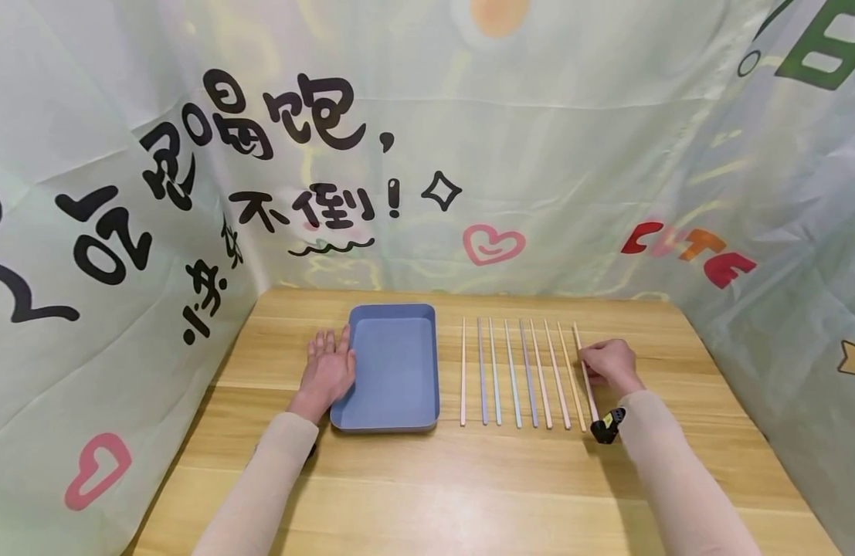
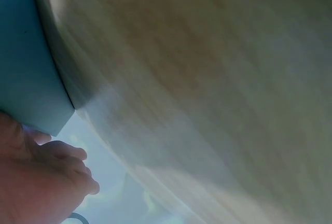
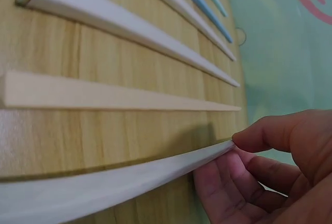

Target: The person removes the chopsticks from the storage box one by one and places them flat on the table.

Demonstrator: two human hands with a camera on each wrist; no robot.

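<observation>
A blue rectangular tray (image 1: 392, 371) lies on the table, left of a row of chopsticks. My left hand (image 1: 327, 376) rests against the tray's left side, its fingers stretched out. At the right end of the row, my right hand (image 1: 611, 364) pinches a pale chopstick (image 1: 591, 401) between thumb and fingers. The right wrist view shows this whitish chopstick (image 3: 119, 185) running out from the fingertips, with a beige chopstick (image 3: 104, 94) beside it. In the left wrist view, my left hand (image 2: 46, 177) is partly seen below the tray's wall (image 2: 31, 58).
Several chopsticks in pink, purple, light blue and beige, among them a purple chopstick (image 1: 481, 371), lie roughly parallel between tray and right hand. The wooden table (image 1: 483, 494) is bounded behind and at both sides by printed cloth (image 1: 573, 154).
</observation>
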